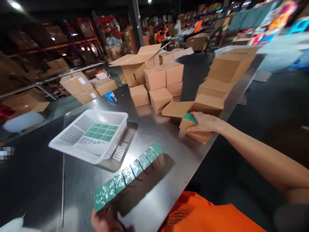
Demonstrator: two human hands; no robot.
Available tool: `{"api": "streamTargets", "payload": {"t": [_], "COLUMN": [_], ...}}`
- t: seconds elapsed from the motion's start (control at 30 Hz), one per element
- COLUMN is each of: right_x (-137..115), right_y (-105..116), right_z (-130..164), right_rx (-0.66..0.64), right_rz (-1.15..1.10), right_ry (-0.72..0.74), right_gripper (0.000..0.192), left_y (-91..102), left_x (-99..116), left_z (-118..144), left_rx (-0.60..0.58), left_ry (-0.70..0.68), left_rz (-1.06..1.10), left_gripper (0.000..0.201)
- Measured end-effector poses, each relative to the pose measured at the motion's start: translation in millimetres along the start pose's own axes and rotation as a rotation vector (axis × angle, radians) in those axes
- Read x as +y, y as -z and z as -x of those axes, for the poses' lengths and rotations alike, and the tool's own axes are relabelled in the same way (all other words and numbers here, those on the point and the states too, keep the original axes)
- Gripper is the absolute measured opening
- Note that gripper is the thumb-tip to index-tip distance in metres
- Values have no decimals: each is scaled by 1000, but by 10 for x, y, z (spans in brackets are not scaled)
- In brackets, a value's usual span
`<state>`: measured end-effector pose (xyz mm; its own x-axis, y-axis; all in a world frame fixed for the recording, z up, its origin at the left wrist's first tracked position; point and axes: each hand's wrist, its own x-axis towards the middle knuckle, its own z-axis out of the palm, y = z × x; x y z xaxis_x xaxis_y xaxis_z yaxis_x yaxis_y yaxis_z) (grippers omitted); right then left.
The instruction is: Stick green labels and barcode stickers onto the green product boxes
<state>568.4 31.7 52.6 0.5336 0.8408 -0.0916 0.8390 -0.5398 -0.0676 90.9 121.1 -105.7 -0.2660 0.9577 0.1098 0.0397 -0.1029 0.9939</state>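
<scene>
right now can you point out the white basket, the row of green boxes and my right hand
White basket (76,154), head view: its near rim.
Row of green boxes (128,174), head view: top of a middle box.
Right hand (206,122), head view: back of the hand.

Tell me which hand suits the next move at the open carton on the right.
Right, most likely: the right hand is at that carton, touching a green piece; the left hand is at the near end of the green row.
</scene>
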Motion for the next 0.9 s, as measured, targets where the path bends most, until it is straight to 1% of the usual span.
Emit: {"api": "streamTargets", "payload": {"t": [0.03, 0.07, 0.1, 0.13, 0.17, 0.2, 0.23, 0.27, 0.3, 0.37, 0.43, 0.5, 0.53, 0.6, 0.67, 0.7, 0.73, 0.83, 0.9], "right_x": [-101, -224, -367, -525, -691, -860, -1022, -1173, -1306, -1507, -1627, -1683, -1690, -1658, -1551, -1469, -1368, -985, -696], "right_y": [-18, -40, -64, -89, -114, -141, -167, -195, -224, -284, -344, -385, -389, -337, -181, -62, 81, 567, 837], "right_z": [41, 90, 144, 196, 242, 275, 290, 287, 265, 189, 110, 67, 63, 91, 160, 205, 255, 400, 447], "right_rx": [74, 158, 228, 272, 285, 266, 222, 178, 139, 61, -44, -118, -131, -115, -73, -38, 24, 308, 490], "right_rz": [10, -3, -42, -99, -161, -211, -235, -231, -209, -146, -90, -48, -31, -12, -17, -28, -46, -85, -56], "right_ry": [38, 110, 223, 371, 540, 703, 840, 943, 1013, 1068, 1061, 1035, 1025, 1011, 967, 920, 855, 577, 353], "right_gripper": [93, 92, 88, 82, 76, 75, 77, 82, 87, 91, 85, 75, 70, 66, 68, 70, 73, 79, 81], "left_y": [-26, -50, -74, -97, -118, -137, -152, -162, -168, -164, -145, -121, -112, -104, -111, -117, -124, -133, -124], "left_x": [-24, -43, -57, -65, -70, -72, -74, -79, -85, -106, -128, -145, -151, -163, -185, -202, -222, -287, -314], "left_z": [36, 77, 122, 167, 210, 246, 275, 294, 303, 293, 261, 228, 218, 209, 209, 205, 196, 132, 77], "left_rx": [49, 75, 89, 85, 70, 49, 23, -4, -39, -86, -112, -129, -135, -143, -148, -140, -123, -76, -139], "left_ry": [-9, -12, -12, -7, 0, 8, 14, 14, 15, 10, 11, 23, 35, 72, 111, 127, 144, 192, 157], "left_rz": [19, 49, 86, 123, 158, 185, 197, 201, 197, 179, 155, 137, 136, 156, 194, 219, 237, 211, 141], "left_gripper": [74, 75, 74, 73, 72, 72, 72, 74, 76, 81, 86, 89, 90, 90, 86, 83, 79, 60, 49]}}
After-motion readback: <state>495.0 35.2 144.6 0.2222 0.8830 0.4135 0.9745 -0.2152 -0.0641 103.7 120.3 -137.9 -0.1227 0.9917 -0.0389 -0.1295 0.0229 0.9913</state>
